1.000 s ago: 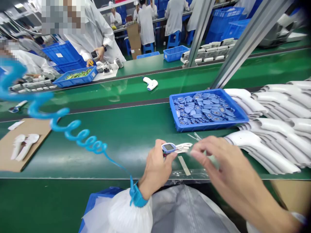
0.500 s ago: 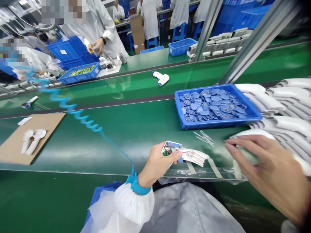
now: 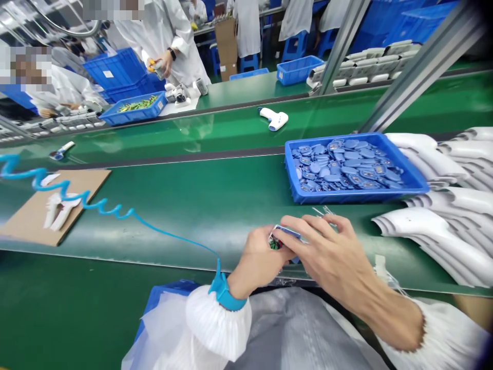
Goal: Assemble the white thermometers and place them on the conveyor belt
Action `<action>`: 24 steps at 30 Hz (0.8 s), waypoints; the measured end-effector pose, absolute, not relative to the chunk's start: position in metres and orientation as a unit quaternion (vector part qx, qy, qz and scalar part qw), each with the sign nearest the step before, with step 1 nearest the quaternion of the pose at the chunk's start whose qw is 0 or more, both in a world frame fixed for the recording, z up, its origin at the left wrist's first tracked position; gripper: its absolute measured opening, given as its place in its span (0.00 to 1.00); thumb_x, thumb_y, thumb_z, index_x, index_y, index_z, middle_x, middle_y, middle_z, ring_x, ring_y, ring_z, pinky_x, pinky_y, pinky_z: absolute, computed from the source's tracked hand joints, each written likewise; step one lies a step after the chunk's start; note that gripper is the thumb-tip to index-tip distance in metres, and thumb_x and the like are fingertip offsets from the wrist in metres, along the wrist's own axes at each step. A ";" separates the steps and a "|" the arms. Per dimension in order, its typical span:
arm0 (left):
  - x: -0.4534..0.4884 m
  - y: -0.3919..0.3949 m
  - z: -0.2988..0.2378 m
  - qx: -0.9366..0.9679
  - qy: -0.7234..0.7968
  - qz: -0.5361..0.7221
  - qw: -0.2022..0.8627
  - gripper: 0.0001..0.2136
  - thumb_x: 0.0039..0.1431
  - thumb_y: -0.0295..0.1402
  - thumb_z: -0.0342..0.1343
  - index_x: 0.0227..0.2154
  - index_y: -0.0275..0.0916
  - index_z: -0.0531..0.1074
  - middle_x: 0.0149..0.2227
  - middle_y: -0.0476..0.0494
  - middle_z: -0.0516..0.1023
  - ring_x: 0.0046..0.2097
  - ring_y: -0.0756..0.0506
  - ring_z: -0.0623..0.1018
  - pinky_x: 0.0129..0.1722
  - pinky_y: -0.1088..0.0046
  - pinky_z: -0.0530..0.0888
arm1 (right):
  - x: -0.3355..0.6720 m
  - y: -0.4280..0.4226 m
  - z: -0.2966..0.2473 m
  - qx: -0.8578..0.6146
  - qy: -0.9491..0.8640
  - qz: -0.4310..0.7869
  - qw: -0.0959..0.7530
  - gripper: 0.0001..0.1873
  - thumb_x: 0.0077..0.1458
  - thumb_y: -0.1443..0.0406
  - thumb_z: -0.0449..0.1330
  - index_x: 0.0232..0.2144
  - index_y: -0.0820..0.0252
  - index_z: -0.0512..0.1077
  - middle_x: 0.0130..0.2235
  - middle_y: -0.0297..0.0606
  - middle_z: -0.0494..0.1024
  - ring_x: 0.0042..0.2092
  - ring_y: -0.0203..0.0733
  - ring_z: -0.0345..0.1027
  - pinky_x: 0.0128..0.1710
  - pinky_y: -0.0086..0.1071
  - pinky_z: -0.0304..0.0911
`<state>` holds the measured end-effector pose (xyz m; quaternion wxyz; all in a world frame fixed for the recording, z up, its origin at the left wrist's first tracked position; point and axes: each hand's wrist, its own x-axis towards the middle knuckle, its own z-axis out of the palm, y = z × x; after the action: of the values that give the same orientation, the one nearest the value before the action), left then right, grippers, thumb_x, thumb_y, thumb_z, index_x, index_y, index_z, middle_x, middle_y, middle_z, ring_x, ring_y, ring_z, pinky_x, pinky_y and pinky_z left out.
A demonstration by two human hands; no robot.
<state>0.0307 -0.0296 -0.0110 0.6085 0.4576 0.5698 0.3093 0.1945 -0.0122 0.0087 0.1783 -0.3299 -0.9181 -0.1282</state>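
Note:
My left hand (image 3: pixel 265 257) is closed around a white plastic housing of a gun-shaped handheld device (image 3: pixel 274 243). A blue-framed screen part (image 3: pixel 289 233) lies along its top edge, and green circuit board and wires show inside. My right hand (image 3: pixel 327 252) reaches over the housing from the right, with its thumb and fingers closed on it. The handle is hidden beneath that hand. A blue wrist strap (image 3: pixel 228 297) with a coiled cord circles my left wrist. Just beyond the right fingers lie thin clear strips (image 3: pixel 325 209), partly covered.
A blue tray (image 3: pixel 358 197) of blue plastic parts stands ahead to the right. Stacked white shells (image 3: pixel 435 226) line the right side. Two white pieces lie on cardboard (image 3: pixel 88 187) at left. A white gun-shaped device (image 3: pixel 275 119) rests on the far belt. Co-workers stand beyond.
My right hand has come left from beside the white shells onto the housing, which the left hand still holds. The coiled cord has swung lower, and the white device on the belt sits farther right in view.

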 end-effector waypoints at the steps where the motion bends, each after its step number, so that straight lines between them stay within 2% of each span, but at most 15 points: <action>1: 0.030 -0.030 -0.012 0.459 0.567 0.309 0.611 0.04 0.51 0.31 0.58 0.31 0.39 0.71 0.26 0.50 0.73 0.27 0.50 0.70 0.25 0.73 0.63 | 0.197 -0.012 0.008 -0.312 -0.922 -0.139 0.180 0.22 0.58 0.77 0.49 0.47 0.53 0.74 0.50 0.35 0.80 0.46 0.44 0.66 0.46 0.45 0.55; 5: 0.029 -0.029 -0.010 0.496 0.572 0.316 0.572 0.03 0.48 0.26 0.53 0.27 0.39 0.68 0.26 0.51 0.70 0.28 0.50 0.69 0.26 0.75 0.62 | 0.203 -0.015 0.006 -0.279 -0.929 -0.153 0.190 0.21 0.61 0.76 0.49 0.48 0.55 0.74 0.51 0.34 0.80 0.46 0.44 0.66 0.45 0.46 0.55; 8: 0.030 -0.026 -0.004 0.520 0.578 0.315 0.544 0.01 0.49 0.27 0.53 0.26 0.39 0.67 0.26 0.51 0.69 0.29 0.50 0.67 0.26 0.75 0.60 | 0.203 -0.016 0.006 -0.307 -0.922 -0.140 0.189 0.22 0.61 0.77 0.49 0.50 0.56 0.73 0.51 0.35 0.81 0.45 0.44 0.67 0.45 0.46 0.55; 12: 0.032 -0.024 0.002 0.524 0.568 0.314 0.551 0.00 0.52 0.28 0.53 0.28 0.39 0.68 0.26 0.51 0.70 0.30 0.50 0.68 0.27 0.74 0.61 | 0.203 -0.017 0.007 -0.331 -0.913 -0.142 0.191 0.26 0.59 0.78 0.49 0.55 0.56 0.71 0.52 0.34 0.81 0.44 0.45 0.67 0.45 0.46 0.54; 15: 0.033 -0.024 0.000 0.519 0.565 0.314 0.560 0.02 0.51 0.26 0.52 0.28 0.39 0.67 0.26 0.51 0.71 0.29 0.50 0.69 0.27 0.75 0.62 | 0.204 -0.019 0.006 -0.321 -0.917 -0.140 0.192 0.25 0.59 0.78 0.48 0.54 0.57 0.71 0.53 0.35 0.80 0.45 0.46 0.68 0.45 0.47 0.54; 19: 0.034 -0.026 -0.005 0.502 0.573 0.322 0.563 0.03 0.53 0.28 0.54 0.31 0.39 0.70 0.28 0.50 0.73 0.29 0.50 0.70 0.27 0.75 0.64 | 0.197 -0.027 0.003 -0.366 -0.904 -0.116 0.187 0.26 0.59 0.78 0.47 0.54 0.56 0.72 0.52 0.37 0.80 0.44 0.45 0.68 0.45 0.47 0.54; 21: 0.035 -0.026 -0.004 0.497 0.570 0.327 0.567 0.03 0.55 0.29 0.56 0.32 0.39 0.72 0.29 0.50 0.74 0.30 0.50 0.71 0.28 0.75 0.65 | 0.195 -0.030 0.004 -0.385 -0.894 -0.086 0.213 0.26 0.59 0.78 0.47 0.54 0.55 0.72 0.52 0.37 0.80 0.44 0.44 0.69 0.45 0.45 0.55; 24: 0.032 -0.023 0.002 0.473 0.554 0.316 0.608 0.07 0.57 0.36 0.61 0.34 0.38 0.72 0.29 0.49 0.75 0.29 0.50 0.72 0.28 0.75 0.68 | 0.220 -0.026 0.004 -0.426 -0.865 -0.028 0.263 0.19 0.64 0.72 0.51 0.52 0.52 0.73 0.52 0.39 0.77 0.46 0.47 0.69 0.44 0.44 0.57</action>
<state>0.0322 -0.0235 0.0017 0.6080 0.4731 0.5538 0.3160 0.2197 -0.0260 0.0035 0.2626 -0.4262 -0.8652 -0.0285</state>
